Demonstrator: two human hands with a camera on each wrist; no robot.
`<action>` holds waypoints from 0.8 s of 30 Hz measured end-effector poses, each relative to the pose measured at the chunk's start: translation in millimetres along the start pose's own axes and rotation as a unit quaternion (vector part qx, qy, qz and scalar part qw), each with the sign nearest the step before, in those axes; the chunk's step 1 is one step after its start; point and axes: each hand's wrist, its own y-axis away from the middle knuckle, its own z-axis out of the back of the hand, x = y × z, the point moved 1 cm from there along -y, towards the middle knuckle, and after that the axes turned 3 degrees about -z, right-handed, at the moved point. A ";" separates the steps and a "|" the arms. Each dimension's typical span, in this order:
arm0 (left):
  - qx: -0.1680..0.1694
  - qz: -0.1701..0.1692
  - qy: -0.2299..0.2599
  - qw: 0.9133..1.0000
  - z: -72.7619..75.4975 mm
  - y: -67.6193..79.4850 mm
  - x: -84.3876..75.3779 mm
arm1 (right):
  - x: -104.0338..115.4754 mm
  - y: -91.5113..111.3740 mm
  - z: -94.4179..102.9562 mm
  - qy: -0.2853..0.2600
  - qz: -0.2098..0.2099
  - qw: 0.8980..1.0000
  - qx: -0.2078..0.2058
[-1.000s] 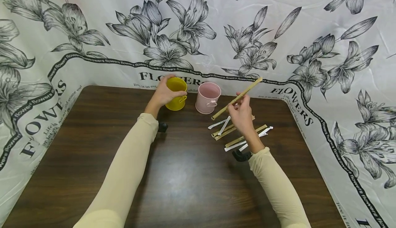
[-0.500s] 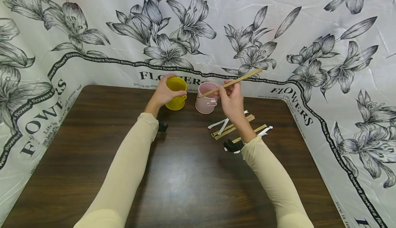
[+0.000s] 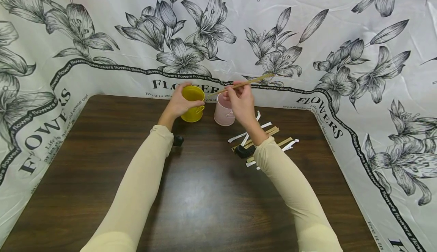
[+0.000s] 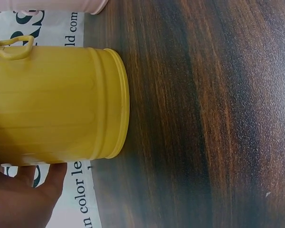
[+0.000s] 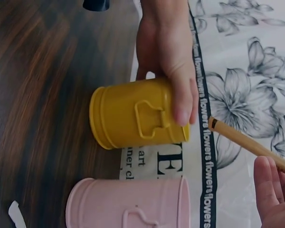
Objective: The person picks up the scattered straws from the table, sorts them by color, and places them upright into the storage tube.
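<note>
Stick (image 3: 254,80) was pinched aloft in the right hand (image 3: 241,101)

The right hand's thumb and fingertips held the slim tan stick partway along its length, above the pink cup (image 3: 222,113). It slanted, with its lower end pointing left, near the rim of the yellow cup (image 3: 192,115) but apart from it; a dark mark showed by that end. The other end rose in front of the lily-printed cloth (image 3: 136,1). The left hand (image 3: 178,103) gripped the yellow cup around its upper part, its thumb across the near side of the rim. Both cups stood upright on the dark wood-grain worktop (image 3: 201,191), side by side with a gap between. Partly under the right forearm lay a loose, crossing scatter of tan sticks (image 3: 273,131) and white sticks (image 3: 238,137). Cream sleeves (image 3: 136,183) covered both arms.
</note>
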 end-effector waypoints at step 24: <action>-0.003 -0.011 -0.005 1.000 0.6 -0.1 1.4 | -24.1 -9.7 -35.8 0.075 -0.034 0.995 0.058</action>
